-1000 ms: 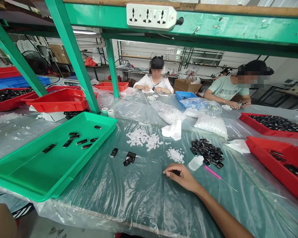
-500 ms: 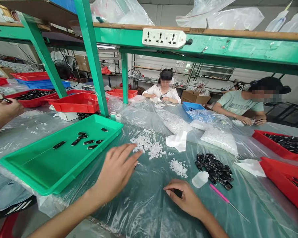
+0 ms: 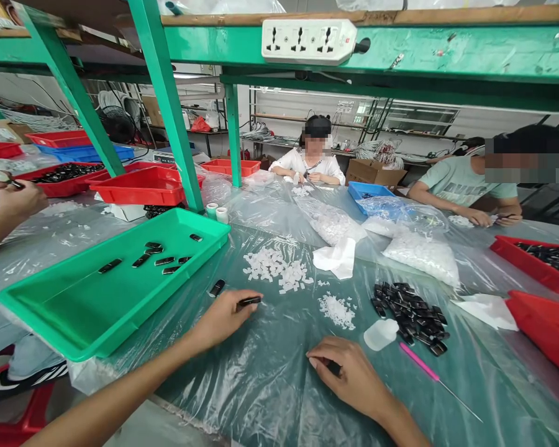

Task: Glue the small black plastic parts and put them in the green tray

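Note:
My left hand (image 3: 226, 320) pinches a small black oblong case (image 3: 249, 302) between thumb and fingers, just above the plastic-covered table. Behind that hand, another black case (image 3: 217, 287) lies by the green tray (image 3: 121, 323), which holds several more. My right hand (image 3: 351, 375) is closed above the table at the front, thumb and fingertips together. Something dark shows inside its curl, but I cannot tell whether it is a held part or shadow. Ahead lie a pile of white pieces (image 3: 277, 267) and a heap of smaller white bits (image 3: 337, 310).
Right of my right hand are a translucent white bottle (image 3: 381, 334), a pink-handled thin tool (image 3: 419, 361) and a pile of black cases (image 3: 410, 315). Red trays (image 3: 540, 329) stand at the right edge. A green shelf frame (image 3: 168, 105) rises behind the tray. Co-workers sit around the table.
My left hand, spread open before, has dropped and closed on a black case. A black case beside the tray is now visible. My right hand keeps its closed pose. The camera view has tilted down slightly.

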Available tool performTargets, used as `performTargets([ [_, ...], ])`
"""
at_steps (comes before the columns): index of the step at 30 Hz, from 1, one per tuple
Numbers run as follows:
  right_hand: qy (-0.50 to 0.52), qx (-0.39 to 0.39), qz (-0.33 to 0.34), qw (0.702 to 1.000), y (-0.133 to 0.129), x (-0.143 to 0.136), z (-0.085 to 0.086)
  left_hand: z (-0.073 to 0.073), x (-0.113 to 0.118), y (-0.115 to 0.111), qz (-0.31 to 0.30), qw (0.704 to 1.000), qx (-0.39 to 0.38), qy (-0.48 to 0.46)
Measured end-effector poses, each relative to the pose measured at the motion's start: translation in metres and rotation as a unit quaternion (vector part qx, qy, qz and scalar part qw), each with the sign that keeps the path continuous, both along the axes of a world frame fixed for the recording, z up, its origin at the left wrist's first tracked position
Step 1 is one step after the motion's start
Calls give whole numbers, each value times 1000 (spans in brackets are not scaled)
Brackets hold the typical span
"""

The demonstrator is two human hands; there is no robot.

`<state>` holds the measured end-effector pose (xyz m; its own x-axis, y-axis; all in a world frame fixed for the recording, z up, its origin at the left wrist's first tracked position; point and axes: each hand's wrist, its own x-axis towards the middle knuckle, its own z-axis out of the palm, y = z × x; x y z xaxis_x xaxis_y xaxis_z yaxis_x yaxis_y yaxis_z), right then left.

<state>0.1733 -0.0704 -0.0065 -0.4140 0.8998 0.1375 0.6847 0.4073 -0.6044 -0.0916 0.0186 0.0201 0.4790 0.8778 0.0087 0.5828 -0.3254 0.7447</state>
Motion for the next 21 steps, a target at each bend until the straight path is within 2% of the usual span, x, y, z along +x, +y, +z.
performTargets([
  [2, -7, 4, 0, 1000, 0, 0, 0, 12, 13, 2, -17, 973, -139, -184],
  [5, -22, 11, 0, 1000, 0, 0, -1, 22, 35, 6, -25, 908, -252, -335],
  [10, -43, 53, -3, 998, 1, 6, 0, 18, 65, 11, -71, 825, -352, -436],
  [14, 5, 179, -28, 983, -4, 24, 4, 13, 77, 12, -97, 796, -383, -459],
  [17, 52, 284, -113, 951, -8, 46, 9, 11, 82, 11, -99, 793, -386, -461],
  [21, 27, 333, -331, 882, -8, 72, 19, 5, 85, 11, -91, 783, -392, -474],
])
